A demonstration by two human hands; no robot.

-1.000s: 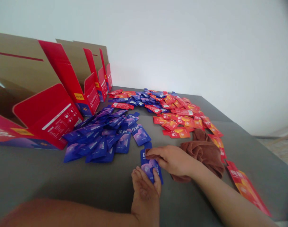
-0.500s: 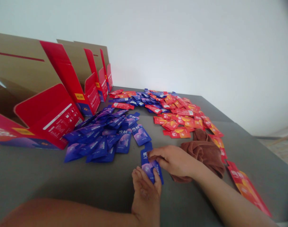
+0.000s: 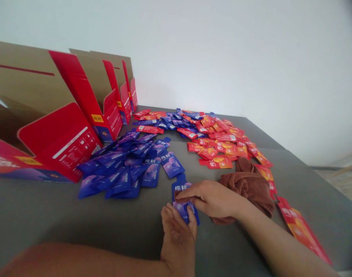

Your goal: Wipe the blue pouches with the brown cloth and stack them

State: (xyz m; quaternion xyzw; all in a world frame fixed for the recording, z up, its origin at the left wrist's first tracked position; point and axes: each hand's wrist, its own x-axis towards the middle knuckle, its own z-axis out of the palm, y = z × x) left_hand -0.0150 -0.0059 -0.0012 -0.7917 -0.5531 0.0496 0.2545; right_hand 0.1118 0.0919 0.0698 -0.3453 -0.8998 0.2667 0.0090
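Observation:
A blue sachet (image 3: 181,211) with white lettering lies flat on the grey table before me. My left hand (image 3: 178,231) grips its lower end, thumb on the right side and fingers on the left. Bunched in the fingers of my right hand (image 3: 212,198) is a corner of a brown cloth (image 3: 248,188), pressed on the middle of the sachet's face. The rest of the cloth trails rightward under my wrist in loose folds. Just beyond the sachet, a heap of similar blue sachets (image 3: 126,165) spreads to the left.
Open red cartons (image 3: 74,142) with raised flaps stand in a row on the left. Red-orange sachets (image 3: 222,146) and more blue ones (image 3: 178,121) are strewn along the back and right. One red sachet (image 3: 303,231) lies near the right edge. A white wall rises behind the table.
My right hand has slid a little left and down across the sachet with the cloth, uncovering more of the lettering. My left hand and the sachet have stayed in place.

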